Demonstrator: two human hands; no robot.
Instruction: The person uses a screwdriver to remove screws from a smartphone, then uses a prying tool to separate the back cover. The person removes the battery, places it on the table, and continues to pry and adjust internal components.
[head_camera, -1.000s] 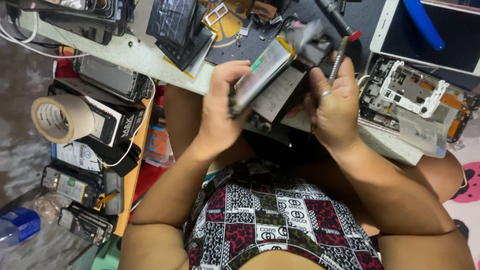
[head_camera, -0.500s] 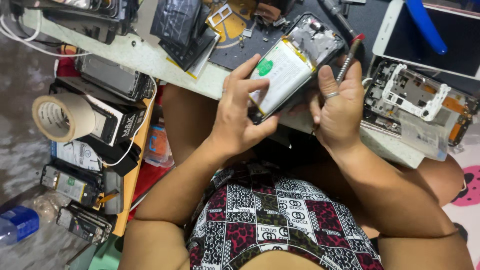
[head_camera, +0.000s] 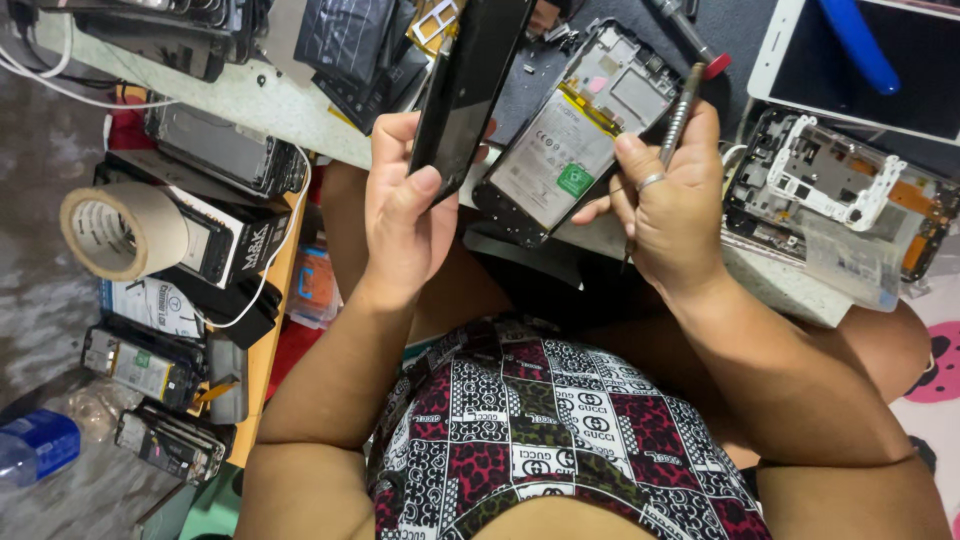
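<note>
I see my left hand (head_camera: 405, 225) clamped on the black panel (head_camera: 470, 90), its long axis running up and away. My right hand (head_camera: 670, 205) pinches the screwdriver (head_camera: 685, 100), nearer the opened phone (head_camera: 575, 150) lying between them.

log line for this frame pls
left hand: holds black phone panel upright | right hand: holds screwdriver, steadies opened phone | tape roll at left

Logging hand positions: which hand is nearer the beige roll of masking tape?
Left. The left hand is right of the beige tape roll; the right hand is farther right.
</note>
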